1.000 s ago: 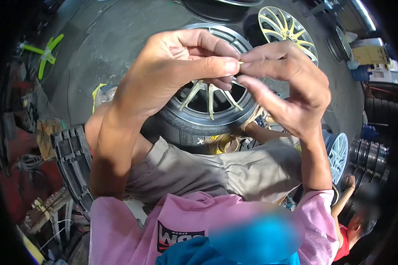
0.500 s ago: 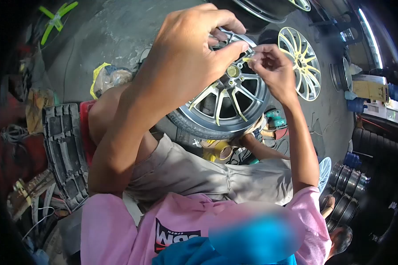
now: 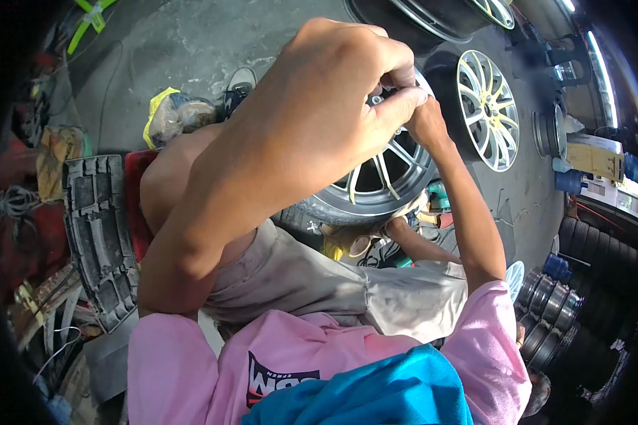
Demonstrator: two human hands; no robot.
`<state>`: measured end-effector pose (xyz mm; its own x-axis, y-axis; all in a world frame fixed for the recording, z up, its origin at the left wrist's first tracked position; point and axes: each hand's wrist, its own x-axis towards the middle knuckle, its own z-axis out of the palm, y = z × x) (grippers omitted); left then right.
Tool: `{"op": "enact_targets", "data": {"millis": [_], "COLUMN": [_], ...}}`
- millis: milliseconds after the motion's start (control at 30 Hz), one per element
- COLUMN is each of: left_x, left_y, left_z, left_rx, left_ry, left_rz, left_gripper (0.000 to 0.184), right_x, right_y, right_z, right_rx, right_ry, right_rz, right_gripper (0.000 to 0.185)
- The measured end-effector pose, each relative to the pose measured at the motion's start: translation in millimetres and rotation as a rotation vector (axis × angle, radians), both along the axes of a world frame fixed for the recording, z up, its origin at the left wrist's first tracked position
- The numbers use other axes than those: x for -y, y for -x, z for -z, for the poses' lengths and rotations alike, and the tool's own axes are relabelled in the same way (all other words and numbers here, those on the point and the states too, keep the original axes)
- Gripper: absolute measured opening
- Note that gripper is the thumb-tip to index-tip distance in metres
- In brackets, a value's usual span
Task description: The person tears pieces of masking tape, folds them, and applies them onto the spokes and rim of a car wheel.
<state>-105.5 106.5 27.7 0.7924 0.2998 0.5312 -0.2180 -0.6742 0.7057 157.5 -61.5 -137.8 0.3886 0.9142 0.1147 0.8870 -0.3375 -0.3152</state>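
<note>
My left hand (image 3: 347,92) is large in front of the wheel, its fingers curled and its thumb tip close to the index finger; whatever it pinches is too small to make out. Just beyond, my right hand (image 3: 427,126) meets the left thumb tip, fingers drawn together and largely hidden. Beneath both lies a spoked wheel (image 3: 383,173) with its tyre (image 3: 333,207), and pale yellow strips show on the lower spokes. The left hand and forearm cover its hub and left side.
Another wheel with yellow-marked spokes (image 3: 488,110) stands at the right. A plastic bag (image 3: 181,117) and a shoe (image 3: 241,81) are at upper left, a black slatted part (image 3: 103,241) at left. Stacked rims (image 3: 549,301) stand at right, near a partly visible person (image 3: 539,393).
A second ago both hands were together at a small pale piece; they parted, the right holding a yellow strip, and now meet again over the wheel's upper right. The view has shifted.
</note>
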Motion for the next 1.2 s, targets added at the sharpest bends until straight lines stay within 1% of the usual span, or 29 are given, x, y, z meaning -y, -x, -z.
{"op": "enact_targets", "data": {"millis": [167, 267, 333, 367, 467, 500, 533, 600, 633, 667, 733, 767, 833, 900, 933, 1000, 1067, 1200], "left_x": [2, 3, 3, 4, 5, 5, 5, 4, 3, 3, 4, 4, 5, 6, 7, 10, 10, 11], "left_y": [0, 3, 1, 1, 0, 0, 1, 3, 5, 6, 6, 6, 4, 4, 3, 0, -1, -1], "left_z": [1, 3, 4, 6, 3, 1, 1, 2, 1, 0, 1, 3, 3, -1, 1, 8, 8, 1], "left_rx": [-0.021, -0.029, -0.033, -0.015, -0.011, -0.021, -0.019, -0.023, -0.023, -0.050, -0.076, -0.047, -0.018, -0.107, -0.109, -0.026, -0.025, -0.037], "left_ry": [0.013, 0.018, 0.006, 0.015, 0.015, 0.007, 0.009, 0.063, 0.066, 0.059, 0.052, 0.061, 0.067, 0.024, 0.022, 0.068, 0.053, 0.033], "left_rz": [0.009, 0.007, 0.011, 0.007, 0.020, 0.035, 0.033, 0.057, 0.048, 0.046, 0.055, 0.056, 0.056, 0.074, 0.074, 0.049, 0.056, 0.104], "left_gripper": [0.013, 0.012, 0.012, 0.012, 0.012, 0.012, 0.012, 0.011, 0.011, 0.011, 0.011, 0.011, 0.011, 0.012, 0.012, 0.013, 0.014, 0.014], "right_x": [-3, -8, -15, -17, -27, -24, -21, -11, -4, 2, 14, 20, 22, 20, 18, 16, 15, 13], "right_y": [-14, -17, -21, -23, -21, -33, -28, -18, -25, -29, -21, -16, -7, -4, -4, -7, -14, -8], "right_z": [18, 23, 38, 44, 52, 56, 40, 6, 1, 1, -14, -15, -13, -4, -2, 6, 21, 18], "right_rx": [-0.035, 0.027, 0.099, 0.098, 0.068, -0.026, -0.024, -0.178, -0.124, -0.075, -0.150, -0.149, -0.163, -0.165, -0.163, -0.137, -0.130, -0.084], "right_ry": [0.052, 0.128, 0.092, 0.092, -0.069, -0.081, -0.079, 0.034, 0.092, 0.181, 0.197, 0.197, 0.078, 0.036, -0.002, 0.038, 0.008, 0.023], "right_rz": [-0.017, -0.038, -0.180, -0.178, -0.271, -0.251, -0.254, -0.083, -0.039, 0.032, 0.093, 0.100, 0.107, 0.077, 0.047, 0.060, 0.007, 0.013], "right_gripper": [0.016, 0.013, 0.009, 0.009, 0.008, 0.012, 0.012, 0.025, 0.037, 0.032, 0.025, 0.025, 0.020, 0.020, 0.019, 0.019, 0.018, 0.017]}}
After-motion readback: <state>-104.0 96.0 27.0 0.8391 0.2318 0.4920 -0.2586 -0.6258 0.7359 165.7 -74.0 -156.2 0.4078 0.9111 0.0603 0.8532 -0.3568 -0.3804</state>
